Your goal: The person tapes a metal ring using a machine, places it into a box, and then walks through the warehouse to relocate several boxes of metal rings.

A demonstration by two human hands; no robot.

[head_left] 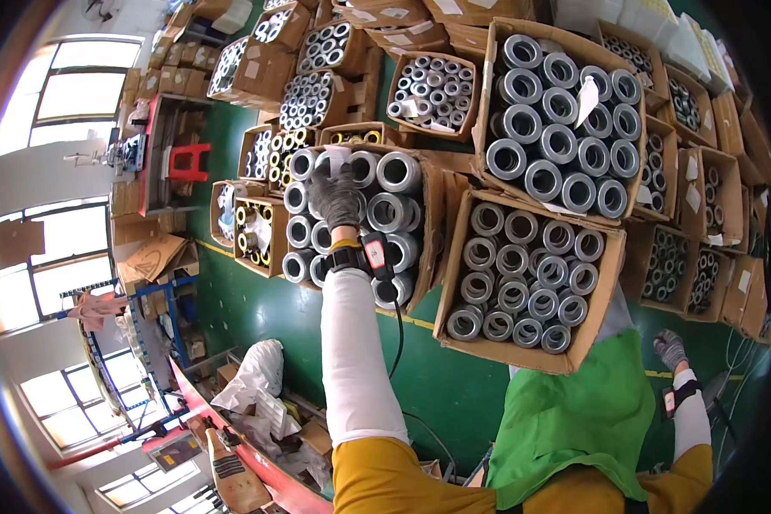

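Our left hand (pixel 334 195), in a dark grey knitted glove, reaches over the thick-walled, silver-grey metal sleeves (pixel 399 158) packed in an open brown cardboard carton (pixel 432 218). Its fingers point away from us and lie over the far part of the load, beside a small white paper slip (pixel 337 156). We cannot tell whether they are clamped on a sleeve, since the back of the glove hides the fingertips.

The sleeves are short, round cylinders, most with one open end toward us: a broad, pale ring face around a wide, darker bore. The metal is smooth, with a dull sheen and brighter glints along the edges. Toward the right wall we see more of their curved sides, and they sit closely together in rough rows.

Our right hand (pixel 670 349), gloved likewise, is well apart from the left, out to the right of our green apron (pixel 574 420) and over the green floor (pixel 265 300). Its fingers look bent, but we cannot tell how tightly they are closed.

Just right of the sleeves, a second brown carton (pixel 507 353) holds more silver rings, with narrower faces, stacked in rows.
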